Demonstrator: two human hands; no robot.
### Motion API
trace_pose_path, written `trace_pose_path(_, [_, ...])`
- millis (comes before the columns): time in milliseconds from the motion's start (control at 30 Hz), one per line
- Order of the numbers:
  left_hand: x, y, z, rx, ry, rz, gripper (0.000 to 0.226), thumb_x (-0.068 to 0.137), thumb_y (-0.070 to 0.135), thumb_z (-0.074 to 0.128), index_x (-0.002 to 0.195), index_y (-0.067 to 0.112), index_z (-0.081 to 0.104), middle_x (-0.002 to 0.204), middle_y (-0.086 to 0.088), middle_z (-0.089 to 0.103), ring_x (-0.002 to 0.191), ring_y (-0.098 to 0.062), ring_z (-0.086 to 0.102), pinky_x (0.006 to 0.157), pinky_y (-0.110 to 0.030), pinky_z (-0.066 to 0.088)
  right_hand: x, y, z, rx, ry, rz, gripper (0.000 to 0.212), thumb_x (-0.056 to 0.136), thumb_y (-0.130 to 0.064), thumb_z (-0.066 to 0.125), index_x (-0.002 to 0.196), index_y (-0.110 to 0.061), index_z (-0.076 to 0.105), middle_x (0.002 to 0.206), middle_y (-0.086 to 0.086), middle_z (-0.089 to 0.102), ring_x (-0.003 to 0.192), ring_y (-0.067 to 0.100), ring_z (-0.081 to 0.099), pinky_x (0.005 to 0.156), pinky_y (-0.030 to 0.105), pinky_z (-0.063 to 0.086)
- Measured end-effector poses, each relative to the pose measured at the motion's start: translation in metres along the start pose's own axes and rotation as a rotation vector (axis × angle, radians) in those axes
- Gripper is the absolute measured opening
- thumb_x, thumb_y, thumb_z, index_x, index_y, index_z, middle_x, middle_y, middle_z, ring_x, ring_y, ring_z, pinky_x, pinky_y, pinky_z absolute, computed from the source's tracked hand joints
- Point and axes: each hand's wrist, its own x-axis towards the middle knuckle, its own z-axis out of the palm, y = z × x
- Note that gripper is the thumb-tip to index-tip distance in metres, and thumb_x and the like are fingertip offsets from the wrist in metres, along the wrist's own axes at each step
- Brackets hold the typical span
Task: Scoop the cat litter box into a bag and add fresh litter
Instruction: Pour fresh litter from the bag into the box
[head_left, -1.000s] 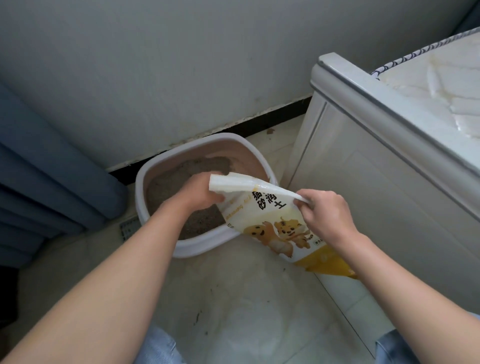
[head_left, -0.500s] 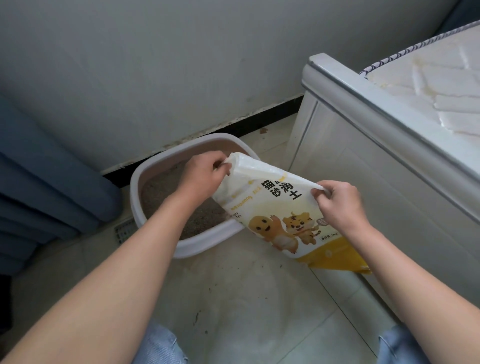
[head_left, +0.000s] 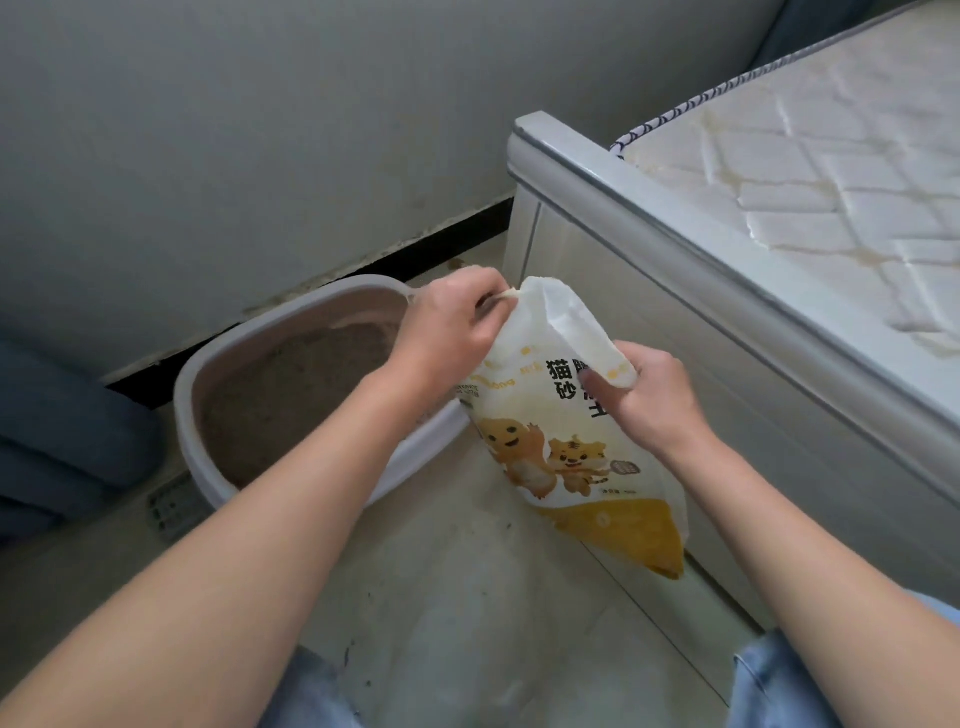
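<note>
A white and yellow litter bag (head_left: 561, 441) with cartoon animals stands nearly upright on the floor, between the litter box and the bed frame. My left hand (head_left: 447, 332) pinches the bag's top left corner. My right hand (head_left: 649, 400) grips the top right edge, thumb on the printed front. The bag's mouth gapes open between them. The white litter box (head_left: 208, 457) sits against the wall, filled with grey-brown litter (head_left: 291, 389). My left forearm crosses over its near rim.
A white bed frame (head_left: 675, 322) with a quilted mattress (head_left: 831, 171) stands close on the right. A grey wall with a black skirting runs behind the box. A blue curtain (head_left: 57, 447) hangs at the left. A floor drain (head_left: 169, 506) lies beside the box. Tiled floor spreads below.
The bag has been tipped back from leaning over the box to nearly upright. Both hands rose with its top edge, and the mouth has opened wider.
</note>
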Motion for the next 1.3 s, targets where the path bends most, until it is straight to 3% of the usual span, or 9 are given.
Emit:
trace_pose_path(100, [0.005,0.011,0.013,-0.010,-0.019,0.047,0.018,0.095,0.032,0.058,0.081,0.020,0.059,0.079,0.008,0.058,0.074,-0.017,0.055,0.066,-0.044,0.050,-0.006,0.003,-0.006,0.064,0.057,0.010,0.055,0.091,-0.053,0.060,0.058,-0.014,0.040,0.049,-0.008,0.032,0.050,0.013,0.025,0.050,0.030,0.016])
trace_pose_path(267, [0.008,-0.012,0.015,0.076,-0.179,-0.066,0.043,0.080,0.056,0.069,0.111,0.026,0.064,0.116,0.006,0.060,0.109,-0.016,0.053,0.091,-0.039,0.044,-0.012,0.009,-0.016,0.173,0.070,0.067,0.059,0.080,-0.073,0.053,0.049,-0.025,0.039,0.047,-0.010,0.029,0.047,0.010,0.023,0.047,0.026,0.014])
trace_pose_path(367, [0.006,-0.034,0.012,0.333,-0.305,-0.065,0.052,0.077,0.040,0.073,0.125,0.027,0.058,0.129,0.002,0.059,0.126,-0.025,0.048,0.108,-0.049,0.035,-0.013,0.011,-0.018,0.209,0.066,0.110,0.054,0.078,-0.067,0.056,0.047,-0.026,0.038,0.046,-0.011,0.029,0.047,0.010,0.023,0.047,0.025,0.014])
trace_pose_path(600, [0.008,-0.036,0.011,0.273,-0.187,-0.103,0.010,0.092,0.023,0.061,0.082,0.024,0.062,0.078,0.006,0.057,0.086,-0.027,0.057,0.065,-0.036,0.041,-0.015,0.026,-0.023,0.264,0.157,0.215,0.047,0.092,-0.032,0.068,0.054,-0.015,0.046,0.052,0.000,0.043,0.050,0.012,0.033,0.051,0.027,0.021])
trace_pose_path(733, [0.011,-0.013,0.019,0.302,-0.081,0.171,0.007,0.089,0.021,0.066,0.087,0.015,0.070,0.085,0.003,0.070,0.085,-0.026,0.058,0.072,-0.036,0.043,-0.021,0.031,-0.027,0.299,0.284,0.289,0.030,0.090,-0.028,0.072,0.082,0.001,0.072,0.083,0.019,0.073,0.064,0.019,0.059,0.062,0.028,0.041])
trace_pose_path(900, [0.027,0.010,0.019,0.331,0.106,0.325,0.009,0.087,0.020,0.065,0.086,0.015,0.072,0.084,0.005,0.070,0.086,-0.025,0.057,0.081,-0.039,0.043,-0.025,0.030,-0.033,0.441,0.344,0.396,0.016,0.090,-0.019,0.072,0.074,-0.021,0.071,0.078,-0.010,0.071,0.072,0.001,0.064,0.070,0.025,0.050])
trace_pose_path(1033, [0.028,0.005,0.036,0.357,0.021,0.361,0.009,0.089,0.018,0.065,0.089,0.013,0.072,0.088,0.004,0.070,0.091,-0.026,0.056,0.082,-0.040,0.045,-0.030,0.042,-0.027,0.355,0.242,0.570,0.004,0.091,-0.024,0.067,0.092,-0.021,0.070,0.097,-0.002,0.073,0.093,0.020,0.068,0.081,0.031,0.051])
trace_pose_path(1167, [0.019,-0.003,0.056,0.327,-0.046,0.364,0.013,0.089,0.018,0.065,0.097,0.011,0.071,0.105,-0.004,0.068,0.104,-0.030,0.056,0.083,-0.046,0.049,-0.041,0.057,-0.018,0.161,0.097,0.740,0.031,0.095,-0.040,0.059,0.116,-0.018,0.066,0.117,0.008,0.068,0.111,0.028,0.063,0.091,0.034,0.049])
trace_pose_path(1300, [0.020,-0.002,0.057,0.275,-0.084,0.086,0.062,0.084,0.030,0.072,0.140,0.019,0.048,0.140,-0.006,0.049,0.130,-0.028,0.044,0.102,-0.046,0.042,-0.045,0.063,-0.017,0.096,0.009,0.799,0.048,0.090,-0.057,0.055,0.122,-0.023,0.063,0.120,0.004,0.068,0.110,0.029,0.063,0.094,0.045,0.053])
